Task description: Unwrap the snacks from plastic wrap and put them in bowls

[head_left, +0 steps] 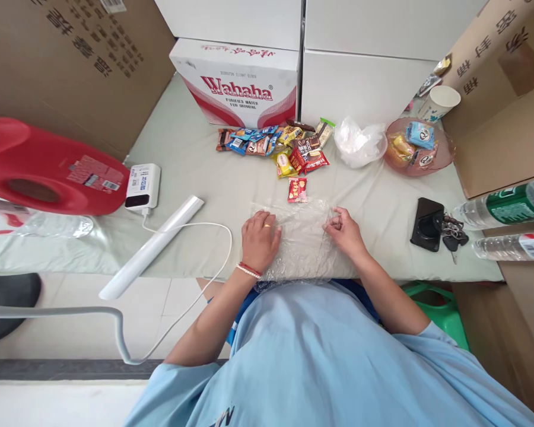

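Note:
A sheet of clear crinkled plastic film [300,243] lies on the cloth-covered table in front of me, its near end hanging over the edge by my lap. My left hand [260,237] rests palm down on the left side of the film, fingers stretched forward. At the film's right edge, my right hand [343,230] has thumb and fingers pinched together on the plastic. Just beyond the film is a small red snack packet [297,190]. Farther back, several wrapped snacks [305,151] lie in a loose pile.
A white Wahaha carton [244,86] stands behind the snacks. To the right are a crumpled white plastic bag [358,142], a pink bowl [445,151] of snacks, a paper cup [439,102], a black case [427,224] and keys [454,234]. Leftward lie a white bar [153,246] and cable [225,228].

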A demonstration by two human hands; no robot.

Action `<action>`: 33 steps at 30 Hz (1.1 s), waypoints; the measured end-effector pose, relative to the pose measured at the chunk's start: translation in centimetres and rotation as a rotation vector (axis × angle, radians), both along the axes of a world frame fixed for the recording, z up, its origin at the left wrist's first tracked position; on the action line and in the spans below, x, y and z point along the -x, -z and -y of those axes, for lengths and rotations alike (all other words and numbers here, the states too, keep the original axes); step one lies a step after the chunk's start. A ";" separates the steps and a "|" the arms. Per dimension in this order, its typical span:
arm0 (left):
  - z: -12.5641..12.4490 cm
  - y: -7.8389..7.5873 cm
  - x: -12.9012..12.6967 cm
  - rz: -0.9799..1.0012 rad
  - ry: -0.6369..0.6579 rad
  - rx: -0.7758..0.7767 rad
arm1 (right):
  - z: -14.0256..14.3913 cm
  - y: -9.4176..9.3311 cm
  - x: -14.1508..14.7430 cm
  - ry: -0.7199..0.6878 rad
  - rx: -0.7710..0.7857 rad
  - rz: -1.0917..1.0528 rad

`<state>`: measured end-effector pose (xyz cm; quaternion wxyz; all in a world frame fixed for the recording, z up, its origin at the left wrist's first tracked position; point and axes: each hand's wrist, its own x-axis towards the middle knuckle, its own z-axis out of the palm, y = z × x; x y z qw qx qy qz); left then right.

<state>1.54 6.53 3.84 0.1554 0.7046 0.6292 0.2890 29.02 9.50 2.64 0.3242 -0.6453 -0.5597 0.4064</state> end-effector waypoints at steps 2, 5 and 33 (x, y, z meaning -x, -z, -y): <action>0.5 0.9 0.2 -0.125 0.046 0.095 | 0.0 -0.3 -0.7 0.019 -0.133 0.188; 0.6 1.6 1.1 -0.230 0.075 0.146 | 0.7 -1.9 -0.9 -0.016 -0.380 0.443; 1.2 2.4 4.3 -0.114 0.120 0.068 | -22.7 -6.4 19.7 -0.697 -0.611 0.938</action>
